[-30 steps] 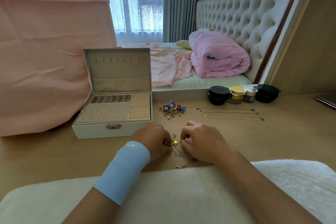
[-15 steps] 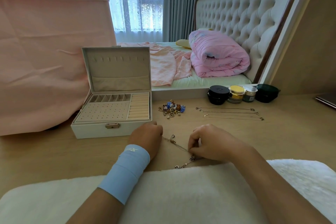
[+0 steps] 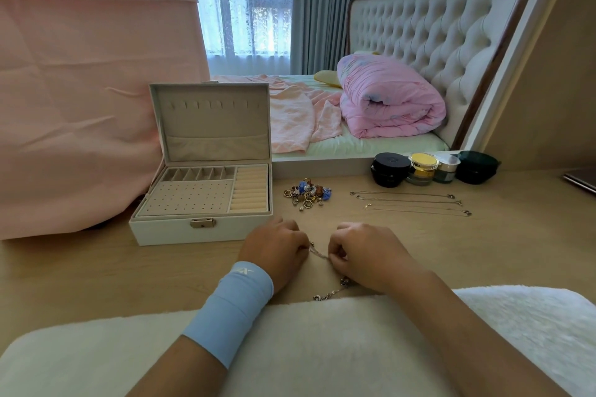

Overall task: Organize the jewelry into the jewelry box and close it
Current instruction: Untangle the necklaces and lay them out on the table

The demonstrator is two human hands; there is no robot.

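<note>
A white jewelry box (image 3: 167,230) stands open on the wooden table, lid upright, its trays bare. Just right of its front corner my left hand (image 3: 274,251) and my right hand (image 3: 361,255) each pinch an end of a thin chain (image 3: 317,253) stretched between them. A second chain with charms (image 3: 335,292) lies on the table under my right wrist. A pile of small rings and charms (image 3: 308,193) sits behind my hands. Three thin necklaces (image 3: 409,203) lie stretched out to the right.
Several cosmetic jars (image 3: 422,167) stand along the table's back edge. A white fluffy cushion (image 3: 322,348) covers the near edge under my forearms. A pink cloth (image 3: 80,90) hangs behind the box. A bed with a pink quilt lies beyond.
My hands moved apart and then closer again, and the thin chain now spans the short gap between them. A small gold piece seen between my fingers earlier is out of sight.
</note>
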